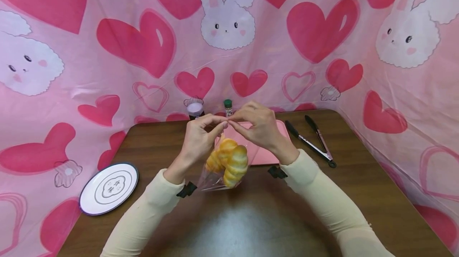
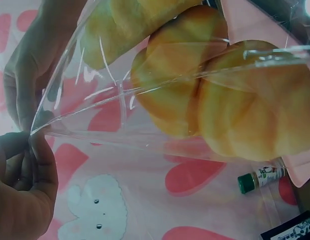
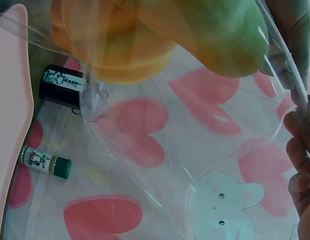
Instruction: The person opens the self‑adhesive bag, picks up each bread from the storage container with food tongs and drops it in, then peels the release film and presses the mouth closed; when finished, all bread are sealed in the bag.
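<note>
A clear plastic bag (image 1: pixel 211 181) hangs above the table with a golden-brown croissant (image 1: pixel 236 161) inside. My left hand (image 1: pixel 201 135) pinches the bag's top edge between thumb and fingers. Close beside it, fingertips almost meeting, my right hand (image 1: pixel 259 127) pinches the same edge. In the left wrist view the film of the bag (image 2: pixel 120 95) is drawn taut from the pinching fingers, and the croissant (image 2: pixel 255 100) fills its far part. The right wrist view shows the croissant (image 3: pixel 215 35) through the film too.
Behind the hands lies a pink tray (image 1: pixel 283 129), with black-and-silver tongs (image 1: pixel 315 141) to its right. A green-capped bottle (image 1: pixel 228 106) and a dark jar with a pale lid (image 1: pixel 195 110) stand at the back. At the left is a white oval plate (image 1: pixel 91 193).
</note>
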{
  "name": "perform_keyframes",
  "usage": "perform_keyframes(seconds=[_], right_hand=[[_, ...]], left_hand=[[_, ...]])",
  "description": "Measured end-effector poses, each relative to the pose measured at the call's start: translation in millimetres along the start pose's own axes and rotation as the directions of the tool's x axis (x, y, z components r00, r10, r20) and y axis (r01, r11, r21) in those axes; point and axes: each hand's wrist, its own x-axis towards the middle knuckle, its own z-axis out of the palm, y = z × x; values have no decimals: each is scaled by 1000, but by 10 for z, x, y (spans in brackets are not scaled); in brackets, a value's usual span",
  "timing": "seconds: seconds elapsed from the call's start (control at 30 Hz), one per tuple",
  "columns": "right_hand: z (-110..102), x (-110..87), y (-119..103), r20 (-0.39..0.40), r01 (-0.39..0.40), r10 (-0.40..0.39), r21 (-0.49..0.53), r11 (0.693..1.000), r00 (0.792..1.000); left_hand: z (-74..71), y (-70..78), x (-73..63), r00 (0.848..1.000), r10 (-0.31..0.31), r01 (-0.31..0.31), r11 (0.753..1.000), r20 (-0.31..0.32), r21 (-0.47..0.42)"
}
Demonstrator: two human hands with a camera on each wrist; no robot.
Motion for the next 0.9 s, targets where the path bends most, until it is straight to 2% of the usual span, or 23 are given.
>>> perform_keyframes(seconds=[0.23, 0.43, 0.63, 0.9], right_hand=[[-6, 10, 5, 13, 23, -22, -25, 999, 1000], [19, 2, 7, 25, -5, 6, -49, 999, 1000], [23, -1, 6, 11, -39, 39, -22, 999, 999], [29, -3, -6, 6, -13, 13, 5, 1000, 1000]], left_hand=[[0, 12, -3, 1000, 27, -27, 999, 2, 29], [2, 13, -19, 1000, -1, 1, 1000, 7, 17], [-9, 8, -30, 999, -40, 40, 999, 1, 5], [-21, 16, -37, 999, -35, 35, 999, -2, 6]])
